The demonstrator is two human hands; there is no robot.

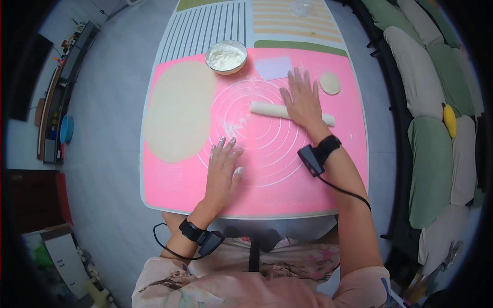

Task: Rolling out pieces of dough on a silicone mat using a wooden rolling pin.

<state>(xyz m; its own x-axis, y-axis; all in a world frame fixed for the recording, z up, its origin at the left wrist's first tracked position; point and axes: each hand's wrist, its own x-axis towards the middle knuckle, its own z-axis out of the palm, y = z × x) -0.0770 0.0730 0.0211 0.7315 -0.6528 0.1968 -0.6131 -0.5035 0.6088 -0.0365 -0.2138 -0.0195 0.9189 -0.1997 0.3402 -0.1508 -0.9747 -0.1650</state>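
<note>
Pale cylinder [271, 109] lies beneath the right hand [304, 102], which is spread flat, gripping nothing. Left hand [222, 172], loosely open and empty, has dough sheet [177, 113] edging close leftward, pink mat [277, 197] stretching rightward.

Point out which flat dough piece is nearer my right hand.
The small round disc, just beside your right hand; the large oval sheet lies at the pink mat's left.

- Two hands [221, 173] [305, 104] are showing.
- Two wristbands [191, 230] [328, 146] are showing.
- Two flat dough pieces [179, 113] [330, 83] are lying, one large, one small.
- One pale roll [268, 109], one bowl [228, 71], one lilac rectangle [272, 69], one pink mat [287, 197] are showing.
</note>
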